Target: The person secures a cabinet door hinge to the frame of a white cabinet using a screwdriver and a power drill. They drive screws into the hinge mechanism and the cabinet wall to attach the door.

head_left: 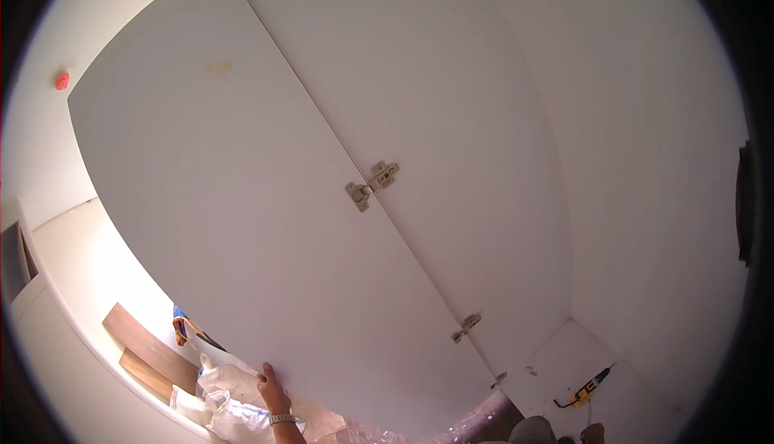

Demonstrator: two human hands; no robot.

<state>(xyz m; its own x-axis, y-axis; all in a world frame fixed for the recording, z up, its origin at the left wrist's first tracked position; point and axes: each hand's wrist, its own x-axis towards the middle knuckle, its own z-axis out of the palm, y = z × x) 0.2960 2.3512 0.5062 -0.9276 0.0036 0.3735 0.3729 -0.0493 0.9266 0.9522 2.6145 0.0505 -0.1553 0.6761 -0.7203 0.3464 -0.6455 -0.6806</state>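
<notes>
A large white cabinet door [242, 186] stands swung out in front of me. My left hand [274, 394], with a metal watch on its wrist, grips the door's lower edge. Metal hinges join the door to the white cabinet side panel [451, 121]; the middle hinge [371, 186] and a lower hinge [466, 328] show plainly. My right hand cannot be made out.
A yellow-and-black hand tool [584, 389] lies on the white cabinet floor [637, 396] at the lower right. Beyond the door at lower left are wooden boards [149, 347] and white sacks [234, 416]. A round red object [62, 80] is on the left wall.
</notes>
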